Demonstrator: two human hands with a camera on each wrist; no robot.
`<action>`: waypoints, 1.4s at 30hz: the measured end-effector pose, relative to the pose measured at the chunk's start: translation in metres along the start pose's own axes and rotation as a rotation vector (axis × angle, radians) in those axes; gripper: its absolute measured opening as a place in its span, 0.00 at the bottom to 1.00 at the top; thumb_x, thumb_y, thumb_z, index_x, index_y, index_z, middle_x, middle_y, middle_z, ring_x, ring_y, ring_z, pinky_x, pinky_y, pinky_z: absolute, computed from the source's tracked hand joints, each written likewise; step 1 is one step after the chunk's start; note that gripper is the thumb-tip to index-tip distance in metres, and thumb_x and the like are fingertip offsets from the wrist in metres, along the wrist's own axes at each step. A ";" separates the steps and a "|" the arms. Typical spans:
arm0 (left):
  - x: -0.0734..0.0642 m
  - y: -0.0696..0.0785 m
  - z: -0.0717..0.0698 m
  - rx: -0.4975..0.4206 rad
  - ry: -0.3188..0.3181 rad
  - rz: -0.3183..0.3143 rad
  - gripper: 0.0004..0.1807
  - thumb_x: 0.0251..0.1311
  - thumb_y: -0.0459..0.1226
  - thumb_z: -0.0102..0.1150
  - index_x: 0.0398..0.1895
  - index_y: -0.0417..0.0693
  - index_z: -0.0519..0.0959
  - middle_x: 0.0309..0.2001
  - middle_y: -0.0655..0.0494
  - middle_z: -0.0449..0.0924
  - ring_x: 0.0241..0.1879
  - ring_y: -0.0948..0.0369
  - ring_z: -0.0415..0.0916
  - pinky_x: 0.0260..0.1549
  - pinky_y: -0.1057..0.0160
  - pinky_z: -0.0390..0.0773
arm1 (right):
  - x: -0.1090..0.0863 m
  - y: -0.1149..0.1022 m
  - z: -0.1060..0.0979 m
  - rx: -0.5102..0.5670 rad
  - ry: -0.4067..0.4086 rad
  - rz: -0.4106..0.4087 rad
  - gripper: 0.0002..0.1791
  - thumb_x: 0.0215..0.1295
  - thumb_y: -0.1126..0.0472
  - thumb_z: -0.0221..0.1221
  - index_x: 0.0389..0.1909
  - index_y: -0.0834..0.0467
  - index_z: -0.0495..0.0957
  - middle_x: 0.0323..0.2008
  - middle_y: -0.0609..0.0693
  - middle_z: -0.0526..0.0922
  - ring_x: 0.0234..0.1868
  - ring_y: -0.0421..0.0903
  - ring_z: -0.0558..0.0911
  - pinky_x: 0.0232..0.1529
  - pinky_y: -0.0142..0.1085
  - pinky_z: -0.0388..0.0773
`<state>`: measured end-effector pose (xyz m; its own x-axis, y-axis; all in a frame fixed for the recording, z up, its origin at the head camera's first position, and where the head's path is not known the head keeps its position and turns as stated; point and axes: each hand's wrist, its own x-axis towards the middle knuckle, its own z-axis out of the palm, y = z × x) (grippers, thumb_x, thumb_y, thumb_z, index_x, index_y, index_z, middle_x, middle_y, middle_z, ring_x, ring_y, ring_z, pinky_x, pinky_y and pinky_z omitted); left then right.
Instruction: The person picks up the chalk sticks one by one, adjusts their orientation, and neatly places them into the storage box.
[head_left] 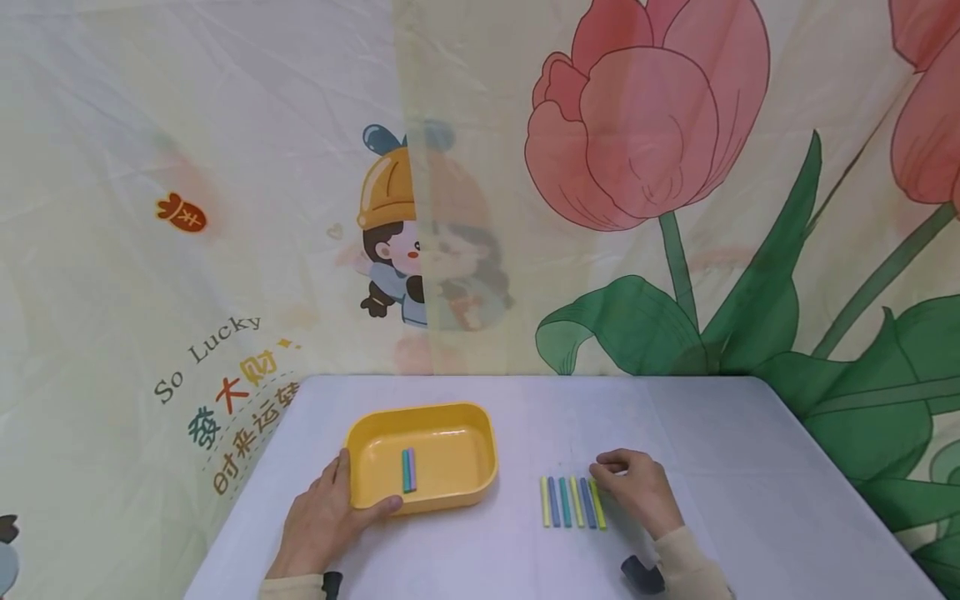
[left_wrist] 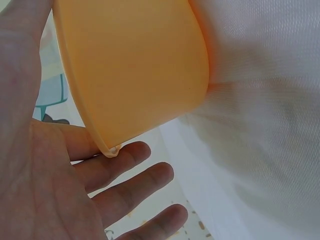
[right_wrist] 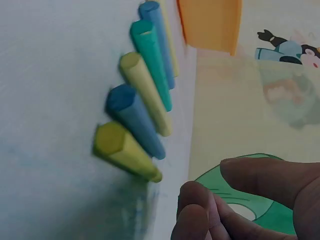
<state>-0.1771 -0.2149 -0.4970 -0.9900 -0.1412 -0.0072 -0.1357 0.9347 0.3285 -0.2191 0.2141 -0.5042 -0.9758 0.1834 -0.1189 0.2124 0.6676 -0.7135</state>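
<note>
My left hand holds the yellow tray by its left end, thumb at the front rim and fingers along the outer side. In the left wrist view the fingers spread below the tray's rim. A teal chalk stick and a purple one lie side by side inside. To the right, several yellow, blue and teal chalk sticks form a row. My right hand hovers by the row's right end, loosely bent and holding nothing. The right wrist view shows its thumb and forefinger apart, close to the nearest yellow chalk stick.
Everything stands on a table with a white cloth. A printed curtain with tulips and cartoon figures hangs right behind the table's far edge. Dark bands sit at both wrists.
</note>
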 end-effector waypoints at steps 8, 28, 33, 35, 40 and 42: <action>0.000 -0.002 0.001 -0.013 0.005 0.010 0.78 0.43 0.81 0.56 0.76 0.24 0.48 0.71 0.23 0.58 0.63 0.30 0.66 0.60 0.33 0.71 | 0.001 0.012 0.011 -0.036 -0.035 0.045 0.17 0.62 0.55 0.68 0.44 0.64 0.85 0.35 0.51 0.85 0.33 0.45 0.82 0.33 0.40 0.84; 0.001 -0.003 0.001 -0.013 0.014 0.019 0.78 0.42 0.80 0.57 0.76 0.23 0.49 0.70 0.22 0.59 0.63 0.30 0.67 0.59 0.34 0.72 | 0.002 0.006 0.026 -0.172 0.026 0.076 0.10 0.60 0.62 0.68 0.37 0.65 0.84 0.29 0.50 0.82 0.31 0.46 0.80 0.31 0.38 0.83; 0.001 -0.002 0.001 -0.021 0.006 0.017 0.78 0.42 0.81 0.57 0.76 0.23 0.49 0.70 0.22 0.59 0.63 0.30 0.67 0.60 0.34 0.71 | 0.002 0.002 0.023 -0.189 0.041 0.067 0.09 0.59 0.64 0.67 0.38 0.65 0.84 0.29 0.51 0.82 0.31 0.46 0.80 0.31 0.39 0.83; 0.001 -0.002 0.002 -0.024 0.005 0.017 0.78 0.42 0.81 0.56 0.76 0.23 0.48 0.70 0.22 0.59 0.63 0.30 0.66 0.60 0.34 0.71 | 0.002 0.000 0.023 -0.201 0.053 0.064 0.09 0.59 0.64 0.67 0.38 0.66 0.85 0.29 0.51 0.83 0.31 0.47 0.80 0.31 0.40 0.83; 0.001 -0.002 0.002 -0.021 0.002 0.010 0.78 0.42 0.81 0.57 0.76 0.24 0.48 0.70 0.23 0.58 0.63 0.30 0.66 0.60 0.33 0.70 | 0.000 -0.003 0.025 -0.228 0.059 0.094 0.10 0.60 0.63 0.68 0.38 0.67 0.84 0.27 0.52 0.83 0.28 0.46 0.80 0.28 0.37 0.82; 0.001 -0.002 0.001 -0.020 0.002 0.008 0.78 0.41 0.81 0.56 0.76 0.24 0.49 0.70 0.23 0.58 0.63 0.30 0.66 0.60 0.33 0.71 | 0.000 -0.004 0.026 -0.232 0.063 0.102 0.11 0.59 0.63 0.68 0.38 0.67 0.84 0.26 0.52 0.83 0.26 0.45 0.80 0.25 0.36 0.81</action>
<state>-0.1780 -0.2167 -0.4990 -0.9910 -0.1341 -0.0024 -0.1266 0.9293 0.3471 -0.2213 0.1927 -0.5191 -0.9451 0.2982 -0.1340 0.3231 0.7896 -0.5216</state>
